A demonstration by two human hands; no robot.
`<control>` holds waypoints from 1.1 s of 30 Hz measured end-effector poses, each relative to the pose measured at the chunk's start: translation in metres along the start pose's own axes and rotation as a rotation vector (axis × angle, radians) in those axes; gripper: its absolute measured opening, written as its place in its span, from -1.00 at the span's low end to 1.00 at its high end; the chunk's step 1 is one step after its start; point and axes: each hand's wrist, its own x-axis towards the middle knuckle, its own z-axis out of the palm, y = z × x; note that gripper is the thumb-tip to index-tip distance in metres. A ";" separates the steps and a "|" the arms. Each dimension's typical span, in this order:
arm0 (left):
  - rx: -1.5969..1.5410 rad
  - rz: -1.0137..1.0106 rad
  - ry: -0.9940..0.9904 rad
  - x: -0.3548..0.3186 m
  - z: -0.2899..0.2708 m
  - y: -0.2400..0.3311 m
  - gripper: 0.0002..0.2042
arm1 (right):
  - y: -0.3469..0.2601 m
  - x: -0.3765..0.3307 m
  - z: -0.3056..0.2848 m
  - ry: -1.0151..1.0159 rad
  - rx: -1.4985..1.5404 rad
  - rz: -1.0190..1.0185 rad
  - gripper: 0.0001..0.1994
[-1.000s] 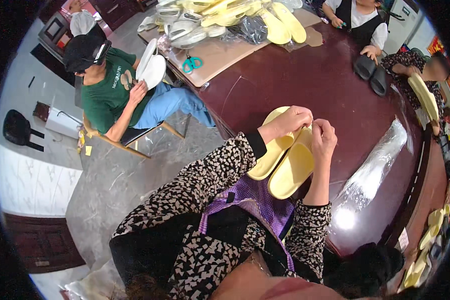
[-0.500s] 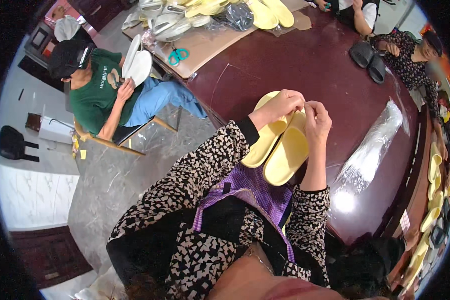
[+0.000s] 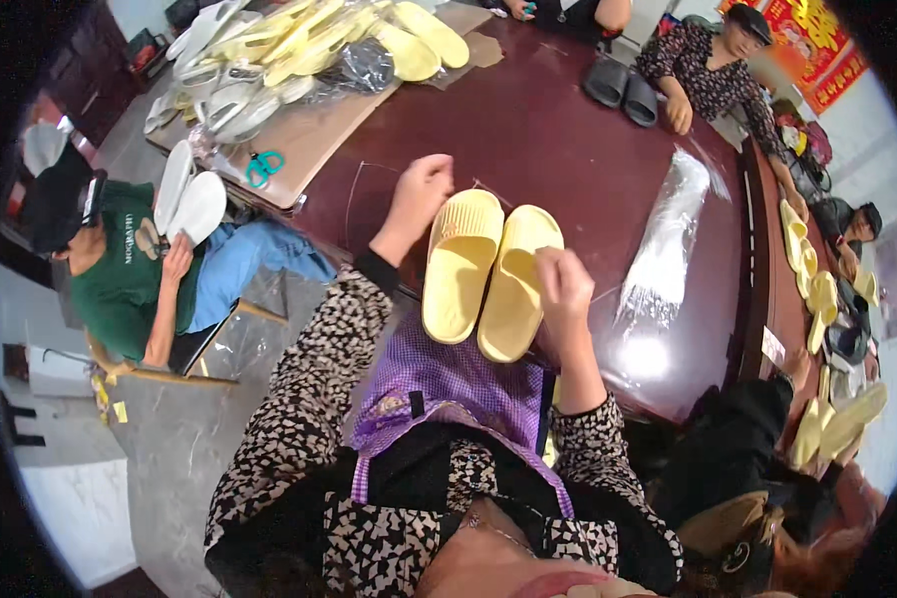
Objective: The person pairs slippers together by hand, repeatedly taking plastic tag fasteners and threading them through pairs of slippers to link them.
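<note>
Two pale yellow slide slippers, the left slipper (image 3: 458, 289) and the right slipper (image 3: 508, 324), lie side by side at the table edge before me, heels toward me. My left hand (image 3: 422, 199) is raised beyond the left slipper's upper left side, apart from it, with curled fingers. Whatever it pinches, if anything, is too small to make out. Beside the right slipper's strap, my right hand (image 3: 565, 294) has its fingers bent together and overlaps the slipper's edge. Its fingertips are partly hidden, so what they grip cannot be made out.
Clear plastic bags (image 3: 663, 239) lie on the dark red table (image 3: 528, 110) to the right. Dark slippers (image 3: 620, 92) stand farther back. Teal scissors (image 3: 264, 167) rest near a heap of white and yellow slippers (image 3: 299, 50). A seated person (image 3: 135, 249) holds white slippers at left.
My hands, earlier together over the slippers' toe ends, have parted. The left hand moved left, and the right came down beside the right slipper. The view has shifted, too.
</note>
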 end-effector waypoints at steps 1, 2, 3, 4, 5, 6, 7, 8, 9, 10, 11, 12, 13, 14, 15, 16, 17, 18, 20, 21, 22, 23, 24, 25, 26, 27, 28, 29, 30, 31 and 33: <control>0.124 0.069 0.025 -0.004 -0.021 -0.015 -0.77 | -0.003 -0.011 0.001 -0.098 0.021 0.039 -0.91; 0.248 0.139 0.050 -0.007 -0.041 -0.030 -0.76 | -0.005 -0.016 0.002 -0.090 0.015 0.053 -0.91; 0.246 0.132 0.024 -0.012 -0.051 -0.032 -0.76 | -0.006 -0.020 0.004 -0.143 -0.052 0.062 -0.91; 0.267 0.104 0.043 -0.025 -0.057 -0.032 -0.78 | -0.007 -0.025 0.003 -0.193 -0.123 0.074 -0.90; 0.289 0.075 0.061 -0.037 -0.059 -0.032 -0.80 | -0.009 -0.029 0.004 -0.244 -0.192 0.089 -0.89; 0.286 0.068 0.038 -0.050 -0.060 -0.032 -0.80 | -0.013 -0.028 0.006 -0.235 -0.201 0.109 -0.89; 0.340 0.089 0.050 -0.062 -0.061 -0.034 -0.82 | -0.018 -0.021 0.010 -0.309 -0.264 0.183 -0.84; 0.393 0.111 0.063 -0.072 -0.062 -0.036 -0.84 | -0.022 -0.011 0.016 -0.385 -0.324 0.258 -0.79; 0.444 0.128 0.082 -0.079 -0.063 -0.037 -0.85 | -0.027 -0.001 0.022 -0.471 -0.384 0.331 -0.73; 0.441 0.113 0.067 -0.080 -0.062 -0.039 -0.85 | -0.031 0.007 0.030 -0.475 -0.388 0.352 -0.73; 0.516 0.236 0.083 -0.079 -0.060 -0.039 -0.87 | -0.035 0.015 0.039 -0.534 -0.420 0.428 -0.71; 0.591 0.348 0.101 -0.083 -0.058 -0.038 -0.88 | -0.037 0.018 0.047 -0.605 -0.453 0.507 -0.69; 0.667 0.458 0.120 -0.085 -0.057 -0.038 -0.88 | -0.036 0.025 0.052 -0.634 -0.455 0.525 -0.69; 0.670 0.464 0.107 -0.087 -0.054 -0.034 -0.88 | -0.036 0.026 0.056 -0.574 -0.381 0.599 -0.68; 0.678 0.471 0.107 -0.085 -0.051 -0.031 -0.86 | -0.034 0.026 0.064 -0.517 -0.306 0.664 -0.66; 0.709 0.493 0.094 -0.082 -0.051 -0.028 -0.87 | -0.031 0.025 0.071 -0.457 -0.386 0.575 -0.61; 0.741 0.516 0.082 -0.085 -0.052 -0.026 -0.88 | -0.027 0.024 0.074 -0.395 -0.458 0.481 -0.56; 0.763 0.491 0.105 -0.087 -0.053 -0.026 -0.88 | -0.021 0.022 0.077 -0.376 -0.513 0.463 -0.56; 0.498 0.424 0.159 -0.088 -0.055 -0.027 -0.87 | -0.011 0.018 0.082 -0.378 -0.553 0.423 -0.57; 0.354 0.398 0.176 -0.088 -0.058 -0.027 -0.86 | -0.010 0.015 0.079 -0.346 -0.571 0.380 -0.57; 0.361 0.392 0.189 -0.089 -0.067 -0.026 -0.86 | -0.008 0.014 0.079 -0.309 -0.589 0.339 -0.57; 0.391 0.353 0.290 -0.089 -0.082 -0.024 -0.86 | -0.007 0.013 0.081 -0.318 -0.585 0.332 -0.57; 0.418 0.316 0.386 -0.091 -0.096 -0.023 -0.85 | -0.006 0.013 0.081 -0.311 -0.606 0.327 -0.57; 0.443 0.279 0.479 -0.092 -0.106 -0.022 -0.84 | -0.006 0.013 0.079 -0.301 -0.628 0.324 -0.57; 0.451 0.277 0.489 -0.092 -0.118 -0.023 -0.84 | -0.008 0.012 0.082 -0.298 -0.643 0.316 -0.57; 0.586 0.256 0.479 -0.088 -0.130 -0.026 -0.81 | -0.010 0.011 0.082 -0.304 -0.636 0.310 -0.57; 0.720 0.235 0.466 -0.083 -0.140 -0.029 -0.77 | -0.012 0.010 0.082 -0.318 -0.630 0.328 -0.57; 0.849 0.217 0.452 -0.077 -0.143 -0.027 -0.74 | -0.013 0.013 0.080 -0.325 -0.627 0.343 -0.57; 0.850 0.222 0.462 -0.075 -0.142 -0.025 -0.74 | -0.013 0.016 0.079 -0.332 -0.624 0.357 -0.57; 0.892 0.251 0.490 -0.075 -0.138 -0.024 -0.72 | -0.013 0.016 0.079 -0.331 -0.621 0.347 -0.57; 0.978 0.308 0.545 -0.076 -0.129 -0.022 -0.67 | -0.010 0.014 0.081 -0.324 -0.651 0.349 -0.57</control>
